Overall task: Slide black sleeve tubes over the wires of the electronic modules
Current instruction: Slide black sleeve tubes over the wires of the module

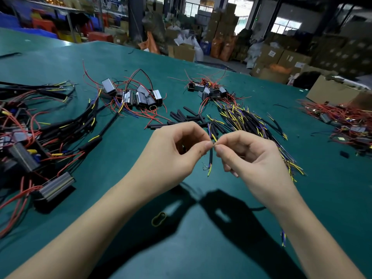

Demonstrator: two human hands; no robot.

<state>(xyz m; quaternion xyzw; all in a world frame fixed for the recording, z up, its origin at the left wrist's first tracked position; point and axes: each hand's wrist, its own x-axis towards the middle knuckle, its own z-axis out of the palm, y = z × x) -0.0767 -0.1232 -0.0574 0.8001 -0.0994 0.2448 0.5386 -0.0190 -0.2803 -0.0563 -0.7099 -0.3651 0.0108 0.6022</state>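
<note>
Above the green surface (60, 57), a short black cable (210, 158) is being held upright between the two hands. It is being pinched by the thumb and forefinger of the left hand (177, 150) from one side and by the thumb and forefinger of the right hand (247, 152) from the other, so both grips are being kept closed on it, fingertips almost meeting. Yellow and purple wire ends (211, 134) are being shown above the pinch, and a yellow tip and thin bare strands are hanging out at the bottom of the cable. Whether a sleeve is already being carried on this piece cannot be told.

Just beyond the hands, loose black sleeve tubes (181, 115) are lying scattered on the surface. To their right a heap of cut cables (247, 119) with yellow and purple ends is being spread out toward the right forearm. Farther back, two clusters of grey modules with red wires are lying apart: one group (138, 97) left of centre, a smaller one (207, 89) to the right. Along the left edge, modules (54, 186) whose leads are already covered in black tubing are being kept in a pile. A small black ring (159, 218) is lying on the surface between the forearms. A cardboard box (332, 91) is standing at the far right, with another tangle of red-wired parts (342, 117) in front of it.
</note>
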